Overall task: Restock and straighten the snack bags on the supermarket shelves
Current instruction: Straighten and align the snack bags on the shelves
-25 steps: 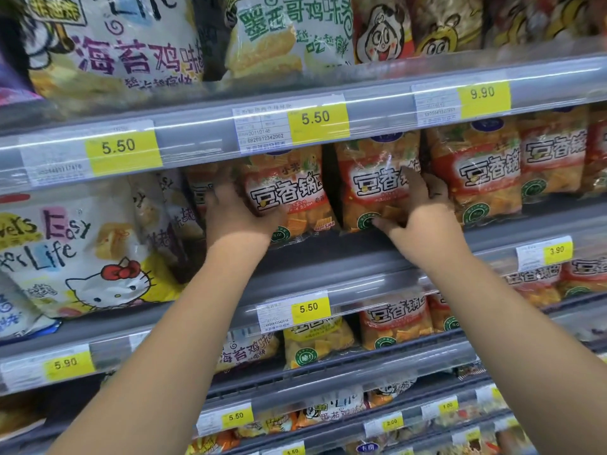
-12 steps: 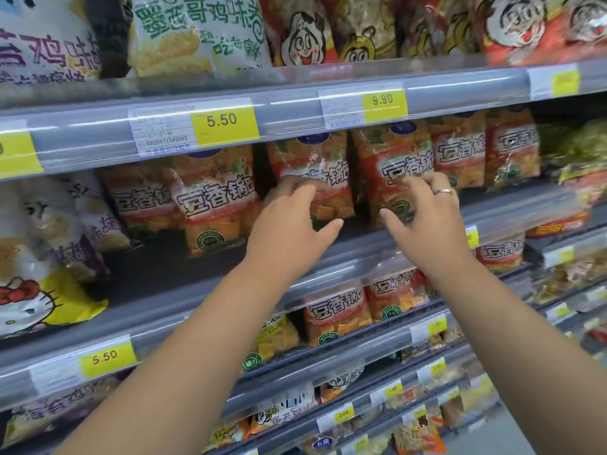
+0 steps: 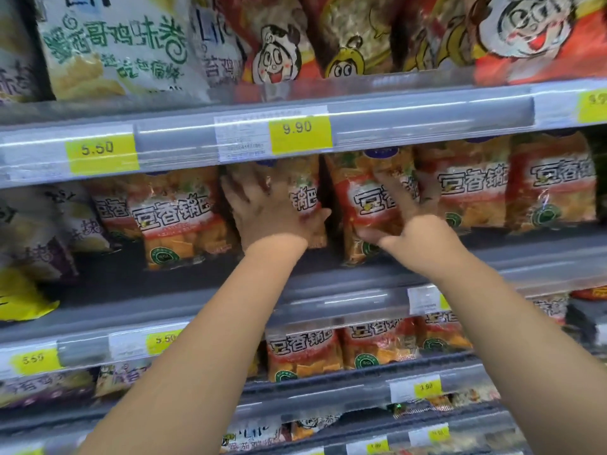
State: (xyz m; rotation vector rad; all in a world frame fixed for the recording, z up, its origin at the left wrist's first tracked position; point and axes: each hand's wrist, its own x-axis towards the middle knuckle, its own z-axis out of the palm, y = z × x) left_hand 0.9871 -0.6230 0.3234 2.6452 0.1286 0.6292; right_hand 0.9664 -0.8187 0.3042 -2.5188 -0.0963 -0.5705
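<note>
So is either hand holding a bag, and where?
Nothing clearly. Left hand presses flat on the front of one orange bag; right hand lies on the neighbouring bag, too blurred to tell a grip.

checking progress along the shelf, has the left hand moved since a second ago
Yes. The left hand has shifted right, from below the yellow 5.50 price tag to below the yellow 9.90 price tag.

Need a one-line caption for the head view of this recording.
Restocking: left hand flat on one orange snack bag, right hand on the neighbouring bag, middle shelf.
</note>
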